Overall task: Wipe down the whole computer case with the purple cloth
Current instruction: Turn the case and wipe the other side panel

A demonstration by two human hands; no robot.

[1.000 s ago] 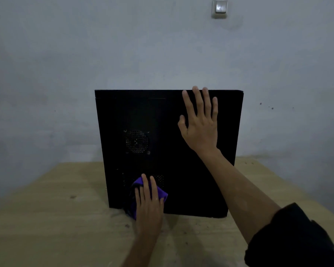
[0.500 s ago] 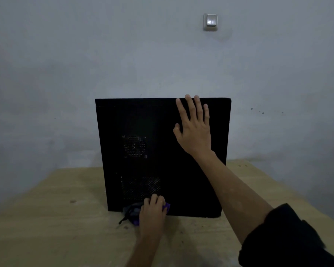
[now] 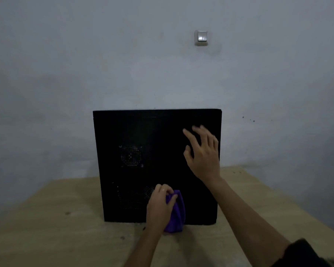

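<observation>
Left hand (image 3: 160, 209) shifted right, gripping purple cloth (image 3: 175, 212); right hand (image 3: 203, 157) spread, lower.

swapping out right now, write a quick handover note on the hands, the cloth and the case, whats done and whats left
Left hand: grips the bunched purple cloth low against the near panel of the computer case, by the lower vent.
Right hand: open, fingers spread at the upper right of that panel; contact is hard to tell.
Case stands upright on the wooden table.
Done: cannot be judged from the picture.
Left: treat the upper panel, top and other sides as still to wipe.
</observation>
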